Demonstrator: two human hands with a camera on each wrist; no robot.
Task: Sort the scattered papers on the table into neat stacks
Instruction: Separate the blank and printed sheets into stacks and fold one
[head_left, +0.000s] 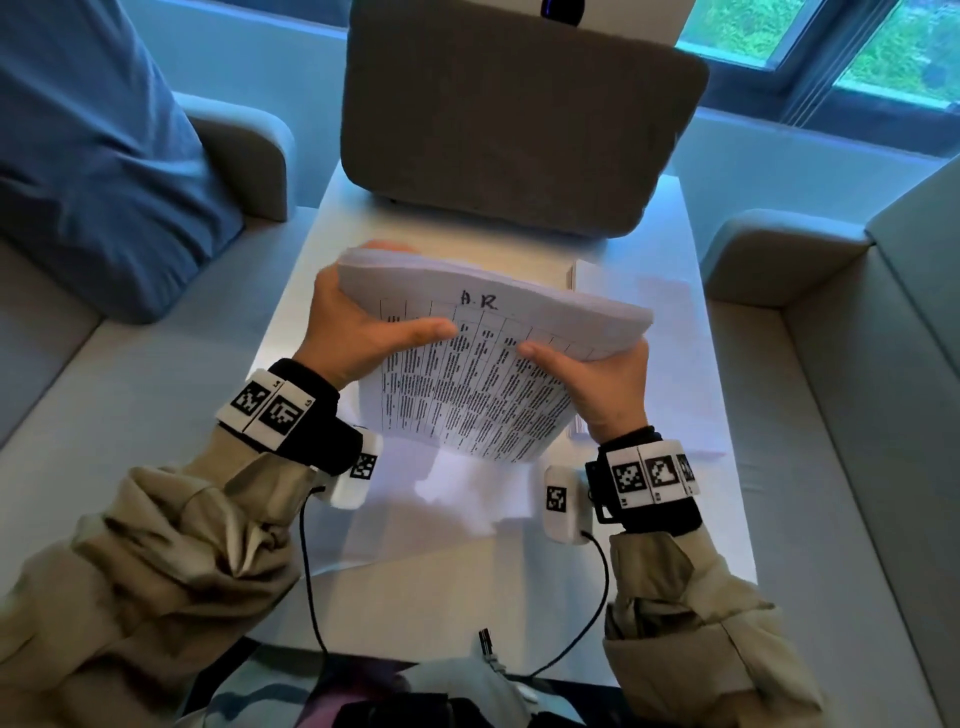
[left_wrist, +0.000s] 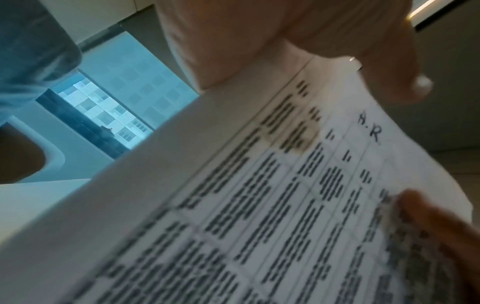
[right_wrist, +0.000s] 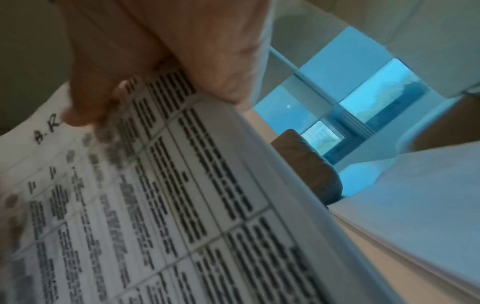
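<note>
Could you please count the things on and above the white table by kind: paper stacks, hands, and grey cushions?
Paper stacks: 2, the printed bundle of white sheets held up and a flat white stack lying on the white table.
Hands: 2, left hand and right hand, both gripping the bundle.
Grey fabric cushions: 1.
Total: 5.

This looks like an office lounge or meeting nook. A white table (head_left: 519, 597) runs down the frame's centre, with grey sofas (head_left: 857, 415) at left and right, a grey chair (head_left: 509, 130) at the top, and windows (head_left: 831, 47) at upper right showing greenery.
</note>
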